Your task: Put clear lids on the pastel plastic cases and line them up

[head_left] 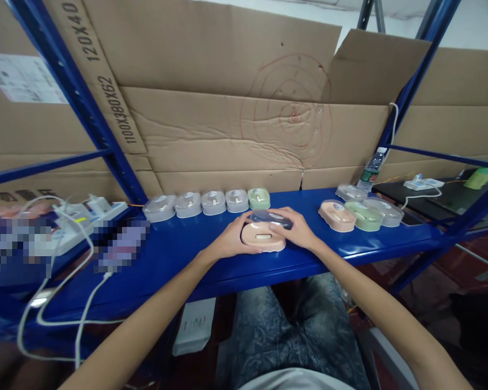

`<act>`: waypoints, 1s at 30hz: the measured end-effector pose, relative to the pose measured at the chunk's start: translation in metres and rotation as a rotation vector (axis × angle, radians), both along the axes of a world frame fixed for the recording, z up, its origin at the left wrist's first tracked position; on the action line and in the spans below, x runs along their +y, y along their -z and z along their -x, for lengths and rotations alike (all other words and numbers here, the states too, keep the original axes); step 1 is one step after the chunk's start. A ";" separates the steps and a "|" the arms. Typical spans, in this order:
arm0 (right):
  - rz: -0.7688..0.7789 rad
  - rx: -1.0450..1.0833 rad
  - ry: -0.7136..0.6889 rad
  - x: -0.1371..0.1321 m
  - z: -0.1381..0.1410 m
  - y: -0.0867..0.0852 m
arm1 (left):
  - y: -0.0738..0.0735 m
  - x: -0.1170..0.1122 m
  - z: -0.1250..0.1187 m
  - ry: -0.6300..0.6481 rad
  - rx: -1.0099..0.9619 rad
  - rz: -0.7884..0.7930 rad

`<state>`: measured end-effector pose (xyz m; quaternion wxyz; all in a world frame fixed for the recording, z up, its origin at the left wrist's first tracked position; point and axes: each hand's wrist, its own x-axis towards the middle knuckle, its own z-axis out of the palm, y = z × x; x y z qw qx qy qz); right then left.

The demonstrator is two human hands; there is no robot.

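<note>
A peach oval plastic case [264, 238] with a pale slot-like part in its top sits on the blue shelf in front of me. My left hand [230, 238] is wrapped round its left side. My right hand [296, 229] grips a clear lid [277, 219], which is tilted over the back of the case; whether the two touch I cannot tell. Behind and to the left stands a row of similar lidded cases, several grey [213, 202] and one green [259, 199]. To the right are a peach case [336, 215], a green case [364, 215] and grey ones [386, 211].
A water bottle [373, 169] stands at the back right by a blue post. On the left lie power strips [71, 225], white cables [90, 295] and a blurred purple phone-like thing [124, 246]. Cardboard [228, 124] walls the back. A white box [195, 326] is below the shelf.
</note>
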<state>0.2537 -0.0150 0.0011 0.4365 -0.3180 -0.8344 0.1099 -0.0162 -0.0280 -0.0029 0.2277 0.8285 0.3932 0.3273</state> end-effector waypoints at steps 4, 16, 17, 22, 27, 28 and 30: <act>-0.089 -0.230 0.418 0.020 -0.031 -0.002 | -0.002 -0.002 0.000 -0.049 0.090 -0.014; -0.038 -0.525 0.675 0.025 -0.030 0.002 | 0.002 0.001 -0.001 0.014 0.200 -0.085; -0.084 -0.439 0.586 0.019 -0.027 0.000 | 0.004 0.002 0.000 0.009 0.197 -0.085; -0.079 -0.270 -0.065 -0.011 0.001 0.003 | 0.008 0.006 0.002 0.013 0.164 -0.109; -0.021 -0.340 -0.151 -0.015 0.013 0.011 | 0.006 0.005 0.004 0.047 0.160 -0.081; -0.016 -0.329 -0.151 -0.014 0.012 0.011 | 0.005 0.005 0.004 0.046 0.160 -0.073; -0.004 -0.303 -0.146 -0.011 0.010 0.012 | 0.003 0.003 0.005 0.041 0.161 -0.059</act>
